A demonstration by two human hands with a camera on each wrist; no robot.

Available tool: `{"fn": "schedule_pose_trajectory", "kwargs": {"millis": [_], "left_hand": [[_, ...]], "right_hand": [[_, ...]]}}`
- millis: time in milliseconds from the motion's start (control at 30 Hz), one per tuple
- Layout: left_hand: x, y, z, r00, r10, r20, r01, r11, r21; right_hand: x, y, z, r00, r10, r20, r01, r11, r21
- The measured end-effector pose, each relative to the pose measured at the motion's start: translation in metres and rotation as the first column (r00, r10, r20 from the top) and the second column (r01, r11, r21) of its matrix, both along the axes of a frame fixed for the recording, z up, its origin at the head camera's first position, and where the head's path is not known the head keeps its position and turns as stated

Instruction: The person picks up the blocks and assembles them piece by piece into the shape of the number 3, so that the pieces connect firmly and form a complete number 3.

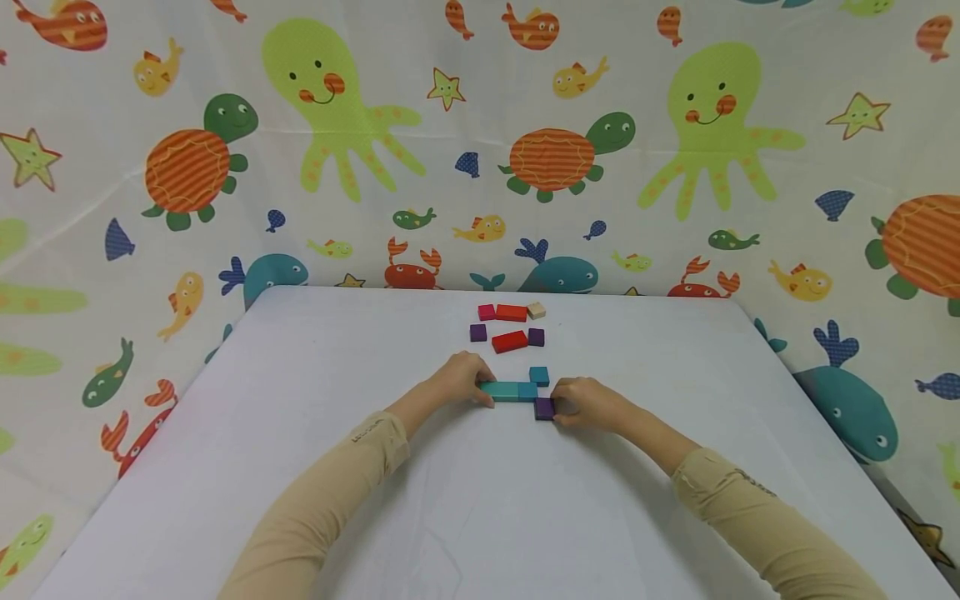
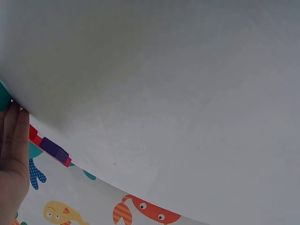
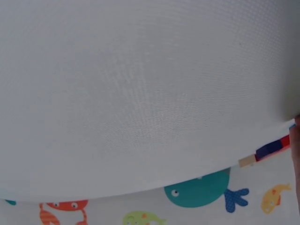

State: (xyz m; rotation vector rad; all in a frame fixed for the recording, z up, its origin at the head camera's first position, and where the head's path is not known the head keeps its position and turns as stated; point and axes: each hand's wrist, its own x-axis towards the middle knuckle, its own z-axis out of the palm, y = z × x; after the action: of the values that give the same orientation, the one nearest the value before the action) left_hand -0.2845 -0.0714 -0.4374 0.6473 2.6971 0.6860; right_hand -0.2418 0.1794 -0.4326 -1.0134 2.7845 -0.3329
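In the head view my left hand (image 1: 459, 379) holds the left end of a teal oblong block (image 1: 499, 392) between thumb and fingers. A blue block (image 1: 528, 392) lies end to end with it on the right. My right hand (image 1: 588, 403) pinches a dark purple cube (image 1: 544, 409) at the near right corner of that blue block. Just behind the row sits a blue cube (image 1: 539, 376). At the left edge of the left wrist view, the fingers (image 2: 18, 136) reach to the teal block (image 2: 3, 97). Only a sliver of the right hand (image 3: 295, 150) shows in the right wrist view.
Farther back on the white table (image 1: 375, 350) lie a pink cube (image 1: 487, 312), a red block (image 1: 512, 313) and a beige cube (image 1: 536, 310). Before them are two purple cubes, left (image 1: 478, 333) and right (image 1: 536, 337), flanking a tilted red block (image 1: 510, 342). A sea-animal curtain (image 1: 480, 100) hangs behind.
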Motion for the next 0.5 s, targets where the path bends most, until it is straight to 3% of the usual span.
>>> {"fn": "schedule_pose_trajectory", "kwargs": {"millis": [267,500], "left_hand": [[0.0012,-0.0014,0.0042,1.000,-0.019,0.011,0.019,1.000,0.009],[-0.0003,-0.0006,0.0003,1.000,-0.001,0.003,0.001,1.000,0.010]], "right_hand": [[-0.0022,-0.0008,-0.0003,1.000,-0.002,0.010,0.002,1.000,-0.002],[-0.0019,-0.0012,0.0004,0.999,-0.020,0.033,0.020,1.000,-0.018]]}}
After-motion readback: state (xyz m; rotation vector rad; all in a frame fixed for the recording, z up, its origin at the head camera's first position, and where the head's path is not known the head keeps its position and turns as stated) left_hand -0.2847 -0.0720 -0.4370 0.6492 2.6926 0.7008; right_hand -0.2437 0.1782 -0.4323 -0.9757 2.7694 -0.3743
